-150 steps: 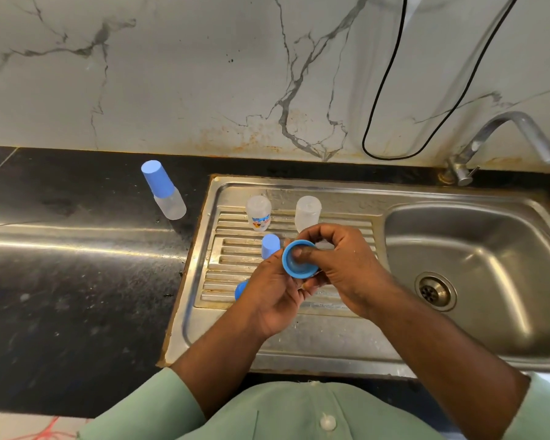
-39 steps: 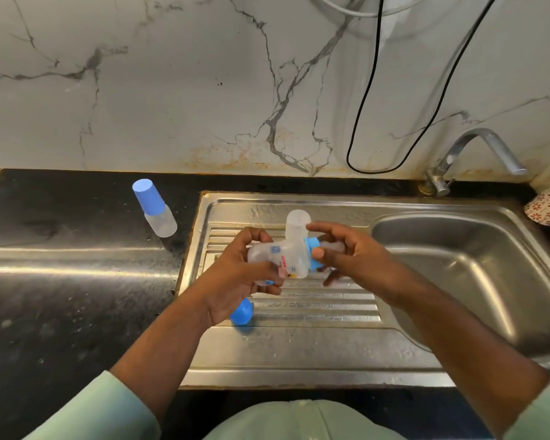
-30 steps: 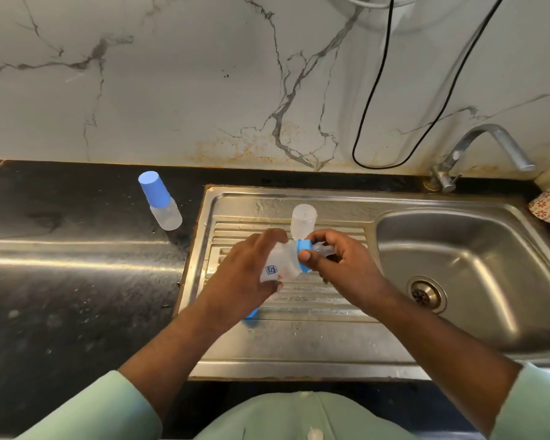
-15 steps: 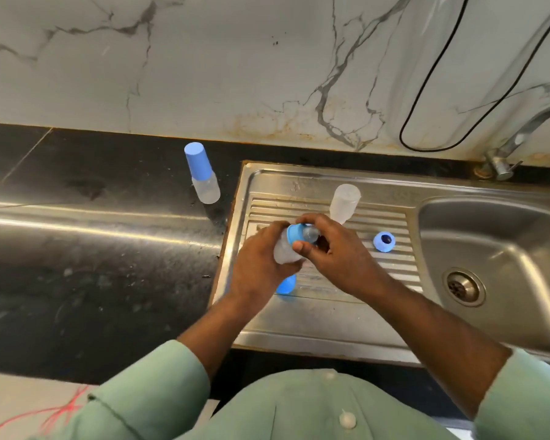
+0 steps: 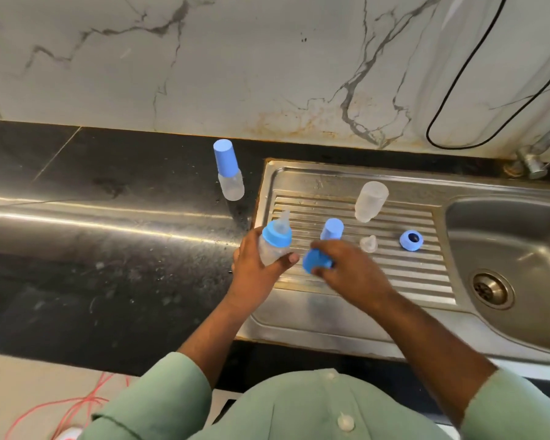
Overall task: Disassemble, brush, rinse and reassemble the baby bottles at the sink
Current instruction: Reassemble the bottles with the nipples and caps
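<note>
Baby bottle [image 5: 272, 249], clear-bodied with a blue collar [image 5: 277, 237] and a translucent teat [image 5: 282, 223] fitted, is gripped upright in the left hand [image 5: 258, 268], fingers curled round its body, above the left edge of the sink's ribbed drainboard [image 5: 394, 268]. Right hand [image 5: 346, 268], just beside it, holds a blue cap [image 5: 316, 262] between curled fingers, tilted with its open end toward the bottle. Immediately behind the right hand a second blue cap [image 5: 332, 228] stands on the drainboard. Further right on the ribs lie a loose clear teat [image 5: 369, 243] and a loose blue collar ring [image 5: 411, 240], apart from each other. Behind these, a clear bottle body [image 5: 370, 201] without collar or cap stands on the drainboard. Left of the steel sink, on the black worktop [image 5: 108, 249], stands an assembled bottle [image 5: 229, 174] with its blue cap on, well apart from the hands. The basin with its drain [image 5: 492, 289] occupies the right side; the tap base [image 5: 534, 163] sits at the back right corner, below a black cable [image 5: 458, 77] looped on the marble wall. Green sleeves cover both forearms at the lower edge.
</note>
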{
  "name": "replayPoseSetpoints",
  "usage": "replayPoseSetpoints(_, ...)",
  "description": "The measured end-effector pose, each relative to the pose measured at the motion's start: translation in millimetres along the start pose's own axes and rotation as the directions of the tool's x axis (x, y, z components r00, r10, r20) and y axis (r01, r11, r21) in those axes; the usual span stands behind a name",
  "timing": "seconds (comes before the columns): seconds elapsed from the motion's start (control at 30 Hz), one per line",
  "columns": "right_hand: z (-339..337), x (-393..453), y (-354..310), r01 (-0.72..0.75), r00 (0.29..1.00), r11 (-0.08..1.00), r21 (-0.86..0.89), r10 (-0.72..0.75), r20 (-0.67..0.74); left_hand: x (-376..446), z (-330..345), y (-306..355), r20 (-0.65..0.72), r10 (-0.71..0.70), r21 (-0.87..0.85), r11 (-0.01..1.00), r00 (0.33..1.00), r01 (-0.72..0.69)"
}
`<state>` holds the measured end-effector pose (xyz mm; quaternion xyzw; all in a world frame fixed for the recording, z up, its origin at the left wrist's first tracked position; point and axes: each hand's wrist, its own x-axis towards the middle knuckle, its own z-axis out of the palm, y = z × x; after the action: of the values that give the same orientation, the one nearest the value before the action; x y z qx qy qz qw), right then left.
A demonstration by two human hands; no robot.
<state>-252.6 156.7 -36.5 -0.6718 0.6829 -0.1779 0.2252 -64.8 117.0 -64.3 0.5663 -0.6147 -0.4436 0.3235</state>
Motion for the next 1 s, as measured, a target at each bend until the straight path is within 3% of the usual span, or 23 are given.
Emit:
replayPoseSetpoints(0.07, -25.7, -7.5, -10.8, 0.111, 0.926, 0.99, 0.086, -0.072, -0.37, 0.5, -6.7, -2.5, 0.024, 0.015, -0.039, 0.999, 1.0, -0.014)
replayPoseSetpoints(0.1, -33.2, -7.7, -11.3, 0.13, 0.899, 0.99, 0.061, -0.092, -0.428, 0.7, -8.5, -3.1, 0.027, 0.024, -0.047, 0.999, 0.999, -0.023)
replayPoseSetpoints(0.13, -36.5, -4.1, -9.1, 0.072, 0.936, 0.997, -0.001, -0.068, -0.346, 0.3, -8.8, -3.5, 0.028, 0.036, -0.043, 0.998, 0.999, -0.034)
replayPoseSetpoints(0.17, -35.6, -3.9, -7.1, -0.047, 0.984, 0.997, -0.067, 0.035, -0.172, -0.8, -8.1, -4.4, 0.038, 0.044, -0.037, 0.998, 0.998, -0.043)
replayPoseSetpoints(0.2, -36.4, -4.1, -5.6, -0.145, 0.989, 0.983, -0.112, 0.142, -0.032, -1.5, -7.2, -5.4, 0.053, 0.049, -0.04, 0.998, 0.997, -0.046)
replayPoseSetpoints(0.23, -42.2, -6.4, -8.5, -0.197, 0.98, 0.978, -0.061, 0.198, -0.004, -1.8, -7.1, -5.3, 0.075, 0.057, -0.04, 0.998, 0.996, -0.054)
replayPoseSetpoints(0.27, -52.7, -7.0, -13.6, -0.182, 0.981, 0.982, 0.047, 0.184, -0.053, -1.8, -7.3, -4.8, 0.084, 0.069, -0.035, 0.997, 0.994, -0.067)
replayPoseSetpoints(0.37, -86.3, -15.9, -44.4, 0.108, 0.98, 0.971, 0.213, -0.068, -0.188, -2.7, -9.3, -3.1, 0.105, 0.07, 0.0, 0.998, 0.992, -0.07)
replayPoseSetpoints(0.5, -86.7, -12.1, -66.8, 0.294, 0.956, 0.953, 0.075, -0.291, -0.047, -6.4, -12.0, 7.7, 0.129, 0.109, 0.045, 0.992, 0.986, -0.115)
replayPoseSetpoints(0.7, -73.1, -2.0, -70.8, 0.257, 0.952, 0.966, 0.033, -0.259, 0.165, -15.4, -15.0, 16.1, 0.183, 0.211, 0.12, 0.965, 0.96, -0.235)
replayPoseSetpoints(0.87, -54.9, -4.7, -74.1, 0.19, 0.974, 0.982, 0.017, -0.19, 0.126, -25.4, -16.1, 12.8, 0.121, 0.231, 0.159, 0.955, 0.965, -0.248)
replayPoseSetpoints(1.0, -32.7, -7.4, -77.9, 0.112, 0.993, 0.994, 0.012, -0.113, 0.018, -36.7, -9.6, 5.7, -0.024, 0.189, 0.163, 0.97, 0.982, -0.183)
